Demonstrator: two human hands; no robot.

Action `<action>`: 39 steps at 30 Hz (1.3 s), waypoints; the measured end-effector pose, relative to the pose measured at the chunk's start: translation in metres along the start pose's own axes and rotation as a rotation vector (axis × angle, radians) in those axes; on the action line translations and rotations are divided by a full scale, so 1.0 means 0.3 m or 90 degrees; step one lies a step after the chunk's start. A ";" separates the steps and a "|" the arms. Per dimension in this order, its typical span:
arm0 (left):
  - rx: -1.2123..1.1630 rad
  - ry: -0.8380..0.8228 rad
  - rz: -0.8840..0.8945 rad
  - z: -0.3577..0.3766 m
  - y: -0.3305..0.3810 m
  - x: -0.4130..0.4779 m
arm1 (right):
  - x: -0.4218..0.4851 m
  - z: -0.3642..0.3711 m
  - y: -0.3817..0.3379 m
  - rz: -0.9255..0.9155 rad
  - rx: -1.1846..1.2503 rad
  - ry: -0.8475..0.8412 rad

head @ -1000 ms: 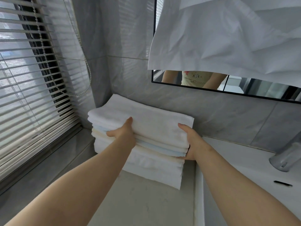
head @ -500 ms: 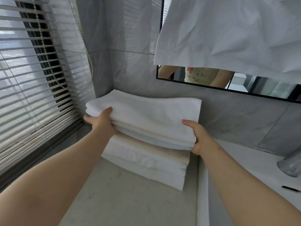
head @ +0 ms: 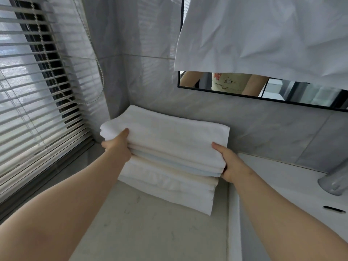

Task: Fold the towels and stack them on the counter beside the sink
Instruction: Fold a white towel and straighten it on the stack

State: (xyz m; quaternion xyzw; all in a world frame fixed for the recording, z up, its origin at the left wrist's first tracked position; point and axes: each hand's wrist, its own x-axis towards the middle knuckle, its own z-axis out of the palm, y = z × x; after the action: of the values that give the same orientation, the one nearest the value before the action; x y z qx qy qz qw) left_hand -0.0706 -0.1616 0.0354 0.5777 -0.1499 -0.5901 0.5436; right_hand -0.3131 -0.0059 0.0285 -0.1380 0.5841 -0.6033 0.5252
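Grey tiles (head: 244, 129) covered the wall behind a pale counter (head: 160, 238), and on this counter, in the corner near the window, stood the stack (head: 175, 166) of folded towels, just beside the white sink (head: 282, 194) on its right. Our left hand (head: 117, 146) gripped the upper towels (head: 169, 140) at their left end, with the thumb lying on top and the fingers hidden below. Our right hand (head: 228, 162) gripped the same upper towels at their right front corner, the thumb on top and the fingers curled under the edge. These upper towels were white, with a cream one and a pale blue one under them. They sat a little more to the left and nearer to the wall than the lower towels (head: 169, 191), so the edges did not line up. We could not tell whether the upper towels touched the lower ones or were a bit above them. On the left, blinds (head: 37, 95) with a bead cord (head: 98, 61) covered the window. A white cloth (head: 263, 34) hung over most of the mirror (head: 310, 97), and the uncovered strip of mirror showed our arms and a yellow shirt. At the far right stood a grey tap (head: 335, 183).
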 end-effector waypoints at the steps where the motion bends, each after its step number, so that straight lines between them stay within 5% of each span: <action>1: -0.003 0.003 0.005 0.003 0.003 -0.003 | 0.001 -0.002 -0.003 -0.001 0.011 -0.011; 13: -0.009 -0.084 0.070 -0.010 -0.039 0.008 | 0.003 -0.038 0.017 -0.017 0.126 -0.034; 18: 0.006 -0.040 0.069 -0.003 -0.060 -0.002 | -0.020 -0.061 0.033 0.004 0.021 -0.008; 26: -0.074 -0.085 0.094 0.020 0.031 -0.045 | -0.017 -0.001 -0.039 -0.048 0.059 -0.028; 39: 0.075 0.008 0.077 -0.017 -0.030 -0.080 | -0.030 -0.014 0.020 -0.008 -0.036 0.087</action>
State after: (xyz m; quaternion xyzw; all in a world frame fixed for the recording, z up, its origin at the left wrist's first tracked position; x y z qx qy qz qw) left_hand -0.0768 -0.1365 0.0392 0.6020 -0.2155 -0.5431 0.5443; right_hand -0.3099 0.0050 0.0262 -0.1148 0.6344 -0.5981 0.4760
